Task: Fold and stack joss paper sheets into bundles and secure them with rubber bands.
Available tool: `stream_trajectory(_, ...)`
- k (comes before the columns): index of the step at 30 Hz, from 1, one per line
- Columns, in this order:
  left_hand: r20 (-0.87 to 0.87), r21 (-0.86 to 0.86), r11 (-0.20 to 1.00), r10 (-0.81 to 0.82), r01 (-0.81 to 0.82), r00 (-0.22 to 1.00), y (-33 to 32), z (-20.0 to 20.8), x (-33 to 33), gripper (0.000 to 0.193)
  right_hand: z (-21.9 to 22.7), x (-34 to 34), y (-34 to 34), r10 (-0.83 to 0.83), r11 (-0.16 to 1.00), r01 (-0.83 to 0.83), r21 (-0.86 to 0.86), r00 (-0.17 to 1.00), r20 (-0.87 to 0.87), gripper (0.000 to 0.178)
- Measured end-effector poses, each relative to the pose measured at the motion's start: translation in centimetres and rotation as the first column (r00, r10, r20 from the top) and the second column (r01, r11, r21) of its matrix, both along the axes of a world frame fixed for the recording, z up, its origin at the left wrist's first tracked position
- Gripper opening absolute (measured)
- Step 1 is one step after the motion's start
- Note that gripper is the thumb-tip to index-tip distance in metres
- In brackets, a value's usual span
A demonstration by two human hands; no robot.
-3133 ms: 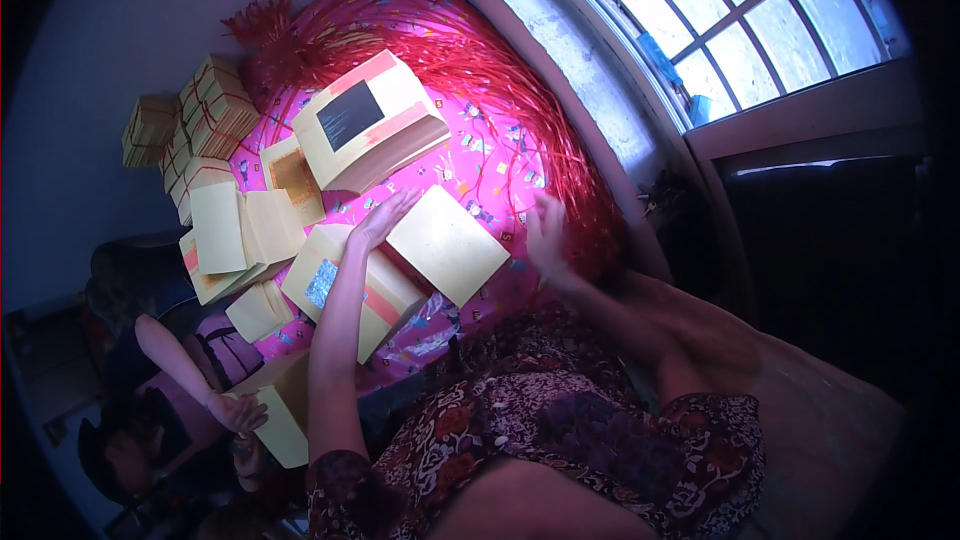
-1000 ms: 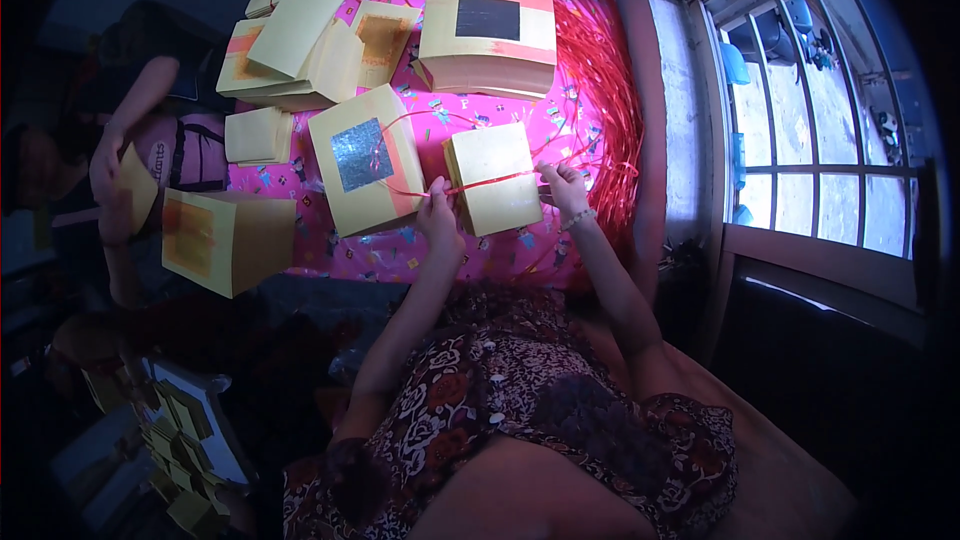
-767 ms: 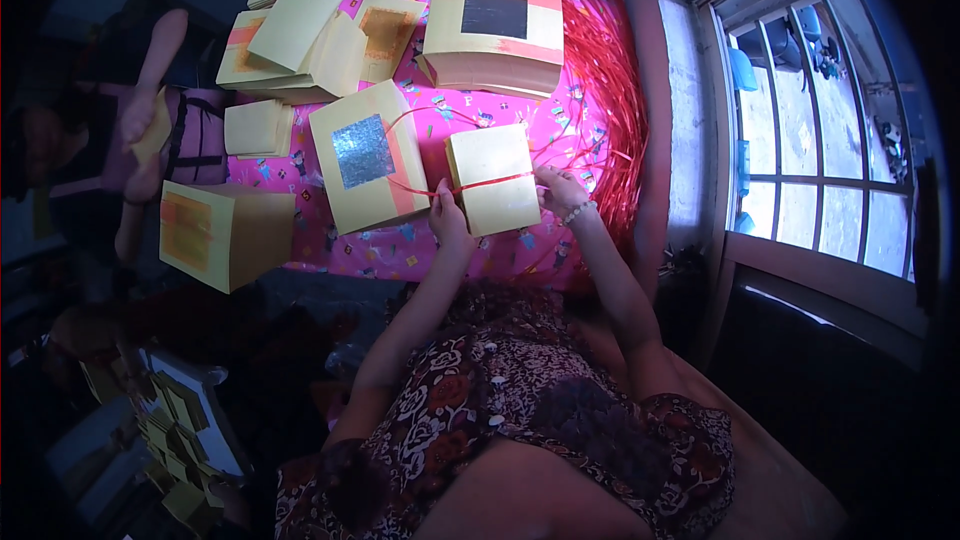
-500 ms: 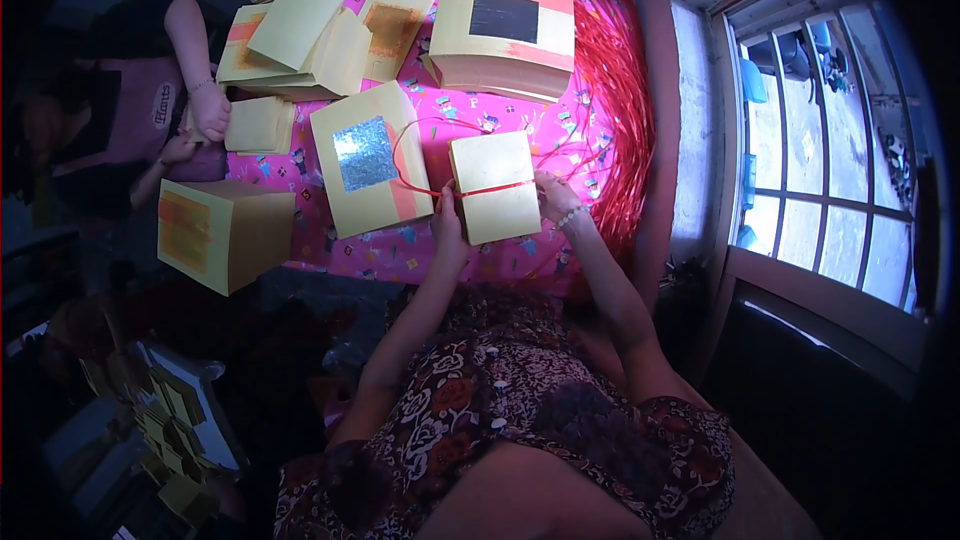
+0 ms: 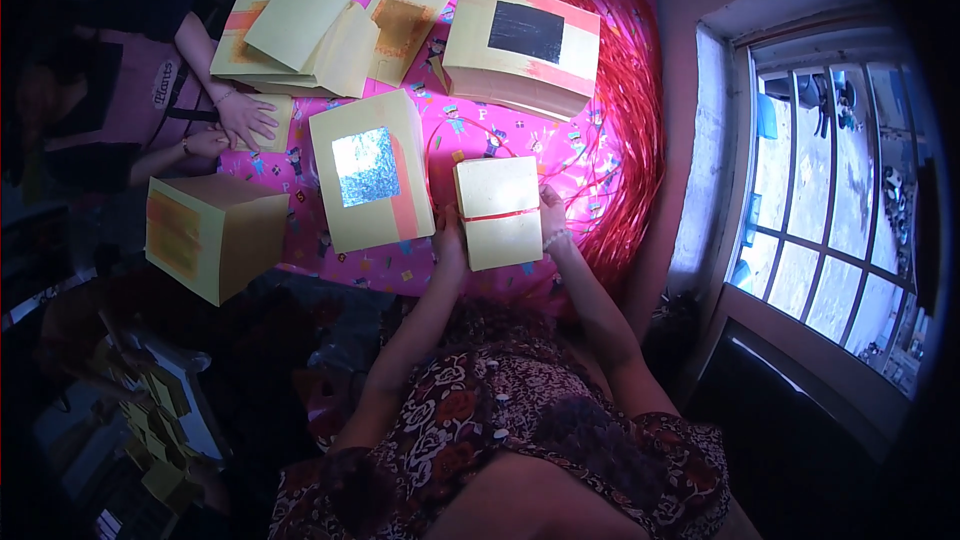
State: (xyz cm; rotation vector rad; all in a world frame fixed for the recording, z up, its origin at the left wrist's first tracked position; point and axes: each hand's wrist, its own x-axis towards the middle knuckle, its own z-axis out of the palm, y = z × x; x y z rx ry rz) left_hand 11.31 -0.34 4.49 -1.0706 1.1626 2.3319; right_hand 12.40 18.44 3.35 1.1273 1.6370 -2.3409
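A small bundle of pale yellow paper sheets (image 5: 503,243) stands out in front of me, with a thin red ribbon (image 5: 500,215) running across its middle. My left hand (image 5: 450,242) grips the bundle's left edge, its fingers partly hidden behind the paper. On the opposite edge my right hand (image 5: 553,220), wearing a beaded bracelet at the wrist, is closed on the same bundle, and its fingertips are partly hidden. Just left of the bundle lies a larger stack of yellow paper (image 5: 375,225) bearing a silver square and an orange-red stripe.
The pink patterned tablecloth (image 5: 450,285) carries a thick stack with a black square (image 5: 540,80), a pile of loose sheets (image 5: 300,15) and an orange-marked block (image 5: 250,230). Loose red ribbons (image 5: 640,140) line the right side. A co-worker's hand (image 5: 245,120) rests at left; a barred window (image 5: 830,190) stands right.
The red ribbon's loose loop, which stretched left over the silver-marked stack, no longer lies there. My right hand has closed in against the bundle's edge. The co-worker's hand now lies flat on paper.
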Motion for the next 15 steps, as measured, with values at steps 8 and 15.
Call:
stream_trajectory(8,-0.001,-0.406,0.907,-0.122,0.111,0.993,1.4,-0.4,-0.5,0.028,0.7,-1.0,2.3,0.04,0.996,-0.04,0.085,0.999,0.008,0.011)
stream_trajectory(15,0.086,-0.645,0.738,-0.186,0.197,0.979,0.7,-8.7,-0.7,0.029,1.0,-1.6,2.0,0.029,0.996,-0.026,0.09,0.999,-0.036,0.01)
